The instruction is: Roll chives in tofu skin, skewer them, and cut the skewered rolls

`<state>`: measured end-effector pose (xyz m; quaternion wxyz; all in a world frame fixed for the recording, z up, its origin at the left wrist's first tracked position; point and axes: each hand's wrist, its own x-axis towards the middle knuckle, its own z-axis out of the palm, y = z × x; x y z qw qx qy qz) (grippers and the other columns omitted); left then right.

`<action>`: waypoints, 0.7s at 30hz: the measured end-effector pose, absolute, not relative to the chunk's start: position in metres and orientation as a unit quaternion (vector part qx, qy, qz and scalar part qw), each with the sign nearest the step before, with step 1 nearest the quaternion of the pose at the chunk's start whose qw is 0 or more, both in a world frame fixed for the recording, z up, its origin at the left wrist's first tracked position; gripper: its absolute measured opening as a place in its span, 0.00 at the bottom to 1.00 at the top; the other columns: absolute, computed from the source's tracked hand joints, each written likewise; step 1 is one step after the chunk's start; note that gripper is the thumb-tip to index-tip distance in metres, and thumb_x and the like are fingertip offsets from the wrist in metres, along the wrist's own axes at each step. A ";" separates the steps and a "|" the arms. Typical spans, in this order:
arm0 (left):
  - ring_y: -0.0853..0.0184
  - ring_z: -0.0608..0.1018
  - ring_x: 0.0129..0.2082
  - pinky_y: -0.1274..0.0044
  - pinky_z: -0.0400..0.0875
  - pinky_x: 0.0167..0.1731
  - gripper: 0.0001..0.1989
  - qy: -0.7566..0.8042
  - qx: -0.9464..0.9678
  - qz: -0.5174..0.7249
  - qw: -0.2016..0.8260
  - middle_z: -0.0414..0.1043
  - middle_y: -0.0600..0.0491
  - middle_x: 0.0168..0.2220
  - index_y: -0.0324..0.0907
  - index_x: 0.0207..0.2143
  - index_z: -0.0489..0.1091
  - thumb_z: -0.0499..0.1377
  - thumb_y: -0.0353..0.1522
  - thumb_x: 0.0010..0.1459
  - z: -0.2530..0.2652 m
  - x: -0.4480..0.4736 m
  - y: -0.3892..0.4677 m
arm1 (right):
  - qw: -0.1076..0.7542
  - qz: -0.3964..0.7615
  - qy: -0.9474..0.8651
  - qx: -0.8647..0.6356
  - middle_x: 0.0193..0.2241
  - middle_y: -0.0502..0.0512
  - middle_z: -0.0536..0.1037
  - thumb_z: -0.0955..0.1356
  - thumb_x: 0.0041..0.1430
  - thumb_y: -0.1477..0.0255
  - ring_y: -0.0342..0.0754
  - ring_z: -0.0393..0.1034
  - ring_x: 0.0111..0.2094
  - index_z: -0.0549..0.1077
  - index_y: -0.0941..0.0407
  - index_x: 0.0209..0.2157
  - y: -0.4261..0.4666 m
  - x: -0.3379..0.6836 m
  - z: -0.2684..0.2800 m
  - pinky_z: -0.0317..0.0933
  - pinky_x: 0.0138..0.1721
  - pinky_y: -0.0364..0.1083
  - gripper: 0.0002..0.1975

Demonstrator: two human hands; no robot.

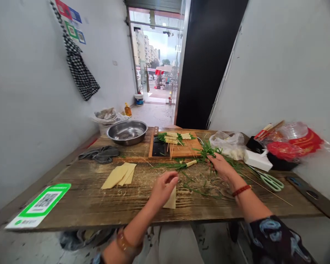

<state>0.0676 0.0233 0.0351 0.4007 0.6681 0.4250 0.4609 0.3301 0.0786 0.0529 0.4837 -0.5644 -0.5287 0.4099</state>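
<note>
Several green blades seem pinched in the right hand (pixel 216 162), its fingers narrowed over the greens (pixel 208 149) beside the board (pixel 180 150). The left hand (pixel 165 185) is loosely curled, with nothing seen in it; a pale sheet (pixel 171 201) lies partly hidden by it on the tabletop (pixel 88 201), and whether the two touch cannot be told. For the greens to be gathered well, stems are best laid parallel and evened at one end, and a light grip is called for, as thin leaves may bruise. The sheet is best kept flat, steadied by the left hand. Bundle thickness can be judged against the roll (pixel 191 163) lying between the hands and the board. Loose strands are best kept off the sheet.
</note>
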 end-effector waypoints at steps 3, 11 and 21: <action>0.62 0.75 0.44 0.71 0.68 0.46 0.19 0.345 0.554 0.496 0.573 0.74 0.45 0.45 0.39 0.44 0.71 0.64 0.38 0.51 0.046 0.102 0.028 | 0.463 0.390 -0.575 -0.550 0.23 0.48 0.70 0.62 0.54 0.54 0.44 0.63 0.22 0.65 0.52 0.30 0.067 0.283 0.047 0.55 0.21 0.41 0.15; 0.65 0.75 0.43 0.72 0.65 0.50 0.14 0.303 0.345 0.596 0.659 0.76 0.50 0.37 0.40 0.35 0.69 0.62 0.39 0.51 0.044 0.130 0.051 | 0.416 0.127 -0.734 -0.521 0.47 0.65 0.71 0.56 0.61 0.71 0.56 0.66 0.49 0.61 0.54 0.56 0.052 0.208 0.031 0.61 0.50 0.57 0.22; 0.62 0.76 0.44 0.72 0.66 0.49 0.15 0.284 0.335 0.585 0.682 0.78 0.47 0.36 0.37 0.35 0.71 0.63 0.39 0.49 0.063 0.110 0.057 | 0.396 0.160 -0.760 -0.490 0.55 0.66 0.64 0.54 0.64 0.73 0.57 0.59 0.58 0.50 0.54 0.65 0.044 0.195 0.039 0.58 0.55 0.59 0.28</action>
